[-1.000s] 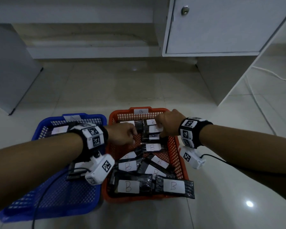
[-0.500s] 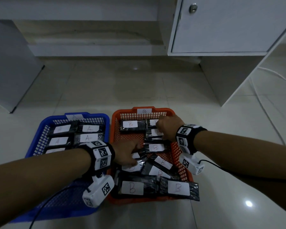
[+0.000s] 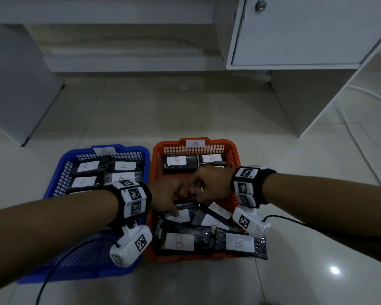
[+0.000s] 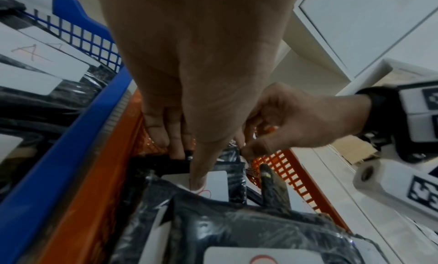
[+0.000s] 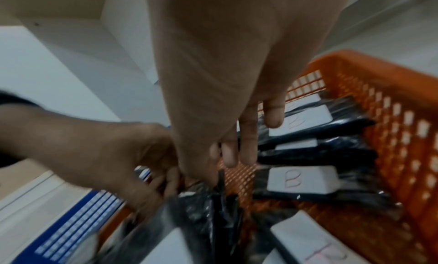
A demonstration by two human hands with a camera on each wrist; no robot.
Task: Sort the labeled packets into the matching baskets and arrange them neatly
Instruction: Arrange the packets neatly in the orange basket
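Both hands meet over the middle of the orange basket (image 3: 233, 150); the left hand (image 3: 165, 194) pinches a B packet (image 3: 180, 215), thumb on its label, fingers curled at its far edge; the right hand (image 3: 211, 186) grips the same packet's crinkled end, though blur leaves this unsure; sorting looks done, with A packets (image 3: 123, 166) in the blue basket (image 3: 59, 172); next, square this packet into the far rows.

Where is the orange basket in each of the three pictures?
Head view: the orange basket sits at the lower middle, right of the blue basket.
Left wrist view: its side runs along the lower left, its mesh wall at the right.
Right wrist view: its mesh wall fills the right side.
Shared landmark: the B-labelled packets inside it.
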